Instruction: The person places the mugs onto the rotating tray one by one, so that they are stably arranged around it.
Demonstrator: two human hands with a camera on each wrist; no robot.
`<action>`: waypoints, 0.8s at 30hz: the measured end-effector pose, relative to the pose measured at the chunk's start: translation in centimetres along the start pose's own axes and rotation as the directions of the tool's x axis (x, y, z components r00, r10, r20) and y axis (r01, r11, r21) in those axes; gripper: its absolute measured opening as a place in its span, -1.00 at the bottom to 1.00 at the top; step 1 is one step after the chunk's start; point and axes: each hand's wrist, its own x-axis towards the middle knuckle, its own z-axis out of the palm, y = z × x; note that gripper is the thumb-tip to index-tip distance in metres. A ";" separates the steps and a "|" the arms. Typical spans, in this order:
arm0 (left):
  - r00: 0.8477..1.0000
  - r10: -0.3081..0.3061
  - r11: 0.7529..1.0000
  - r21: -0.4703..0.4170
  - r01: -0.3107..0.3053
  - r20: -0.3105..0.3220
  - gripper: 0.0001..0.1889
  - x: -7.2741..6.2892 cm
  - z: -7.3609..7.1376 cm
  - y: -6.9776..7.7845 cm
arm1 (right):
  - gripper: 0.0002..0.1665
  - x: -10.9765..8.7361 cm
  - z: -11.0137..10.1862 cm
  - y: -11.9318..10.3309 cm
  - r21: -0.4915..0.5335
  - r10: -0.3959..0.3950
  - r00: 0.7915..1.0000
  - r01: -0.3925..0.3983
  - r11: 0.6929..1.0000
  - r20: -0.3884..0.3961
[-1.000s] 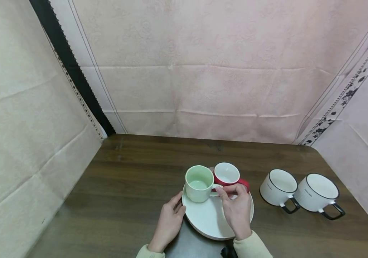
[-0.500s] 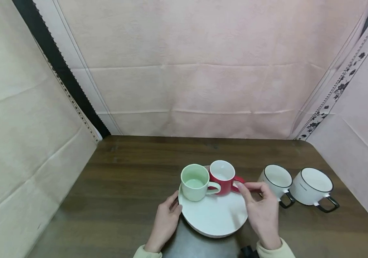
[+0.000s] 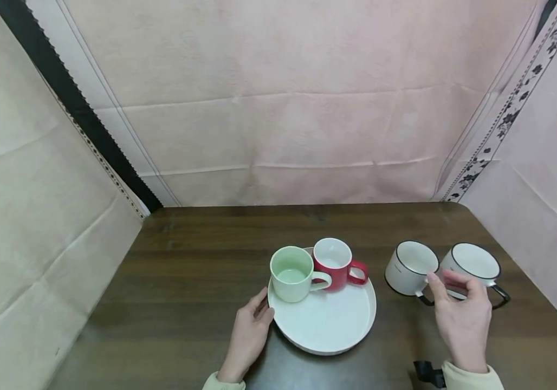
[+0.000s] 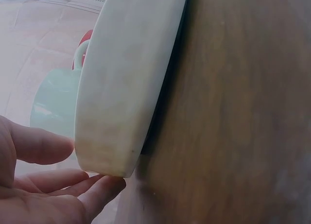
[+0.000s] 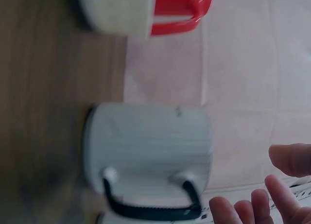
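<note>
In the head view, a round white high-walled tray [image 3: 327, 325] carries a pale green mug [image 3: 292, 276] and a red mug [image 3: 334, 265] with a white inside. My left hand [image 3: 249, 336] rests its fingertips and thumb on the tray's left edge; the left wrist view shows them touching its wall [image 4: 121, 88]. Over at the right, my right hand [image 3: 464, 319] is over the handle side of two white enamel mugs, a nearer-left one [image 3: 410, 268] and a right one [image 3: 473, 265], both black-rimmed. The right wrist view has its fingers spread, apart from a white mug [image 5: 150, 146] with a black handle.
A brown wooden table [image 3: 200, 303] bears everything. Pale cloth [image 3: 269, 135] hangs behind it and along both sides. A black strap piece [image 3: 427, 374] sits by the right wrist.
My right hand has let go of the green mug's handle and travelled right, past the red mug, to the white enamel mugs. My left hand has stayed at the tray.
</note>
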 end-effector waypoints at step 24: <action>0.999 0.034 0.999 0.032 -0.032 -0.037 -0.53 0.1 0.0 -0.4 | -0.55 0.3 -0.3 3.4 -0.232 0.142 0.985 -0.116 0.966 0.100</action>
